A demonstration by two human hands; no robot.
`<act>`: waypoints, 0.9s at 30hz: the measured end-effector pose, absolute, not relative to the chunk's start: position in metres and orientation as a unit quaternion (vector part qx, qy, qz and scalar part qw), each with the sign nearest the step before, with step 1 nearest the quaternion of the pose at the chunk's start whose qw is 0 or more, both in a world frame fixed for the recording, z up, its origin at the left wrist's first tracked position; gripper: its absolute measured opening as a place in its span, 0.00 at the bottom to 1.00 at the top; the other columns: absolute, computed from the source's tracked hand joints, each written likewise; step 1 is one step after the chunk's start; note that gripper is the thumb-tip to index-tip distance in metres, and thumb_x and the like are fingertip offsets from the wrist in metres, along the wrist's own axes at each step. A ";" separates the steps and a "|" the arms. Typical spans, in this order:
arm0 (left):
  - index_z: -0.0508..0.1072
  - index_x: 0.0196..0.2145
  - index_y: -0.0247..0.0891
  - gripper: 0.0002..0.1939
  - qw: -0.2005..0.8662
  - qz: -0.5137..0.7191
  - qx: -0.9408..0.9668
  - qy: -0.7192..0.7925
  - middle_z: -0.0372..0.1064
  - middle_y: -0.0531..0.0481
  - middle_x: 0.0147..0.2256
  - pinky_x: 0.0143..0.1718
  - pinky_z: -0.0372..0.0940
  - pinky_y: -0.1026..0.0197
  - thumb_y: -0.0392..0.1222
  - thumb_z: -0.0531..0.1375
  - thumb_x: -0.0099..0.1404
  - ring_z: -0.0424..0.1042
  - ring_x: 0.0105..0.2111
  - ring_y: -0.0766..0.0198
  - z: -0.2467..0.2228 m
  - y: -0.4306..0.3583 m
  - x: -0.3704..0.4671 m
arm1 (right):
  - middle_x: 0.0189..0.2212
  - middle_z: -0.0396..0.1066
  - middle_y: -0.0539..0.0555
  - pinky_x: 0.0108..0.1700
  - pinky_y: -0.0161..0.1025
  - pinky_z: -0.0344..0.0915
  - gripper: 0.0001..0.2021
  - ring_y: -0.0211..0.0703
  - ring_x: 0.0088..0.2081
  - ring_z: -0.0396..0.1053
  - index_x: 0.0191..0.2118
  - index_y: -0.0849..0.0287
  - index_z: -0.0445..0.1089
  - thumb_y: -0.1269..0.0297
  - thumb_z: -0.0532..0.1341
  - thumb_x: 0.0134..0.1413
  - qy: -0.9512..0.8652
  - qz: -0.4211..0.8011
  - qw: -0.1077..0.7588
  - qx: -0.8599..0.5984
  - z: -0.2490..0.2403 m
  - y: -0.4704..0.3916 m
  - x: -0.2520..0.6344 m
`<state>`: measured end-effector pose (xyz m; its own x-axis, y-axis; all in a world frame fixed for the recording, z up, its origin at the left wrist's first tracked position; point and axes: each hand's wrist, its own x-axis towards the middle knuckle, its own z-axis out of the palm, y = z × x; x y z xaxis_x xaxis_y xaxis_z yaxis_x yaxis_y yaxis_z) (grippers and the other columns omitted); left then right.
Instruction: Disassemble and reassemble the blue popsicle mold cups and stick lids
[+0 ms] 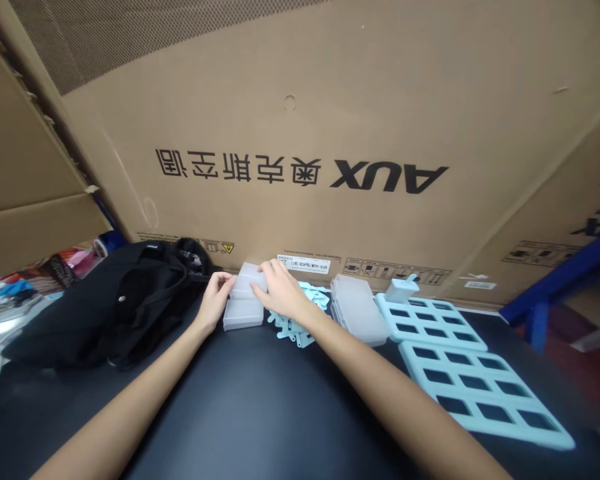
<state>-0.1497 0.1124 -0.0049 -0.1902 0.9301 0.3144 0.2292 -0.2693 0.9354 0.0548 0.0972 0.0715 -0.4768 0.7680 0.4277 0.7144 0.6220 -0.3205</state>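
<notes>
A small translucent plastic box (249, 281) is held between my two hands. On its left edge my left hand (216, 298) closes with thumb and fingertips. From the other side my right hand (283, 291) grips the same box, fingers over its far edge and thumb on the near face. Just below sits another translucent box (243, 315) on the black table. Light-blue flat plastic pieces (293, 328) lie in a heap beside and partly behind my right hand and forearm.
Several translucent boxes are stacked (360, 310) right of the heap. Farther right lie two light-blue trays (480, 400) with rectangular openings, a small light-blue container (401, 289) on one. A black bag (115, 307) lies left. A large cardboard box (300, 100) stands behind the black table (240, 407).
</notes>
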 end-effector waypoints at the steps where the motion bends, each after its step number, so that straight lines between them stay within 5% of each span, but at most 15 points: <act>1: 0.67 0.37 0.39 0.20 0.293 0.576 0.554 0.524 0.66 0.52 0.32 0.37 0.64 0.61 0.59 0.59 0.62 0.67 0.33 0.62 -0.004 0.111 -0.150 | 0.47 0.66 0.61 0.54 0.47 0.62 0.15 0.50 0.51 0.61 0.49 0.62 0.64 0.57 0.52 0.65 -0.857 0.045 0.283 -0.429 0.078 0.093 0.064; 6: 0.61 0.33 0.41 0.14 0.161 0.633 0.523 0.548 0.59 0.54 0.30 0.37 0.61 0.61 0.54 0.56 0.65 0.63 0.32 0.62 0.003 0.100 -0.152 | 0.46 0.67 0.60 0.56 0.47 0.60 0.11 0.49 0.51 0.63 0.47 0.59 0.64 0.61 0.52 0.63 -0.813 -0.039 0.378 -0.442 0.105 0.062 0.159; 10: 0.57 0.29 0.42 0.12 0.067 0.646 0.547 0.528 0.58 0.54 0.29 0.37 0.60 0.59 0.48 0.57 0.62 0.62 0.30 0.62 0.014 0.088 -0.153 | 0.47 0.65 0.64 0.52 0.47 0.63 0.18 0.50 0.48 0.65 0.48 0.61 0.63 0.54 0.54 0.58 -0.593 -0.072 0.458 -0.658 0.097 0.039 0.266; 15: 0.56 0.22 0.42 0.14 -0.021 0.609 0.638 0.471 0.57 0.54 0.23 0.45 0.57 0.50 0.42 0.60 0.56 0.60 0.28 0.60 0.026 0.067 -0.143 | 0.43 0.68 0.67 0.52 0.49 0.63 0.26 0.50 0.42 0.68 0.51 0.68 0.62 0.50 0.57 0.54 -0.501 -0.006 0.405 -0.765 0.059 0.027 0.341; 22: 0.60 0.22 0.41 0.12 -0.144 0.484 0.853 0.129 0.57 0.59 0.19 0.49 0.64 0.48 0.30 0.59 0.56 0.60 0.21 0.67 0.018 -0.004 -0.071 | 0.40 0.71 0.65 0.47 0.44 0.63 0.27 0.53 0.46 0.68 0.47 0.65 0.67 0.46 0.62 0.50 -0.553 0.045 0.300 -0.776 0.043 0.034 0.337; 27: 0.50 0.19 0.41 0.22 -0.014 0.437 0.899 -0.005 0.47 0.61 0.17 0.48 0.74 0.66 0.25 0.57 0.60 0.49 0.16 0.71 0.005 -0.028 -0.034 | 0.45 0.67 0.77 0.48 0.46 0.60 0.34 0.61 0.51 0.66 0.47 0.71 0.69 0.38 0.54 0.57 -0.577 0.002 0.247 -0.778 0.044 0.030 0.321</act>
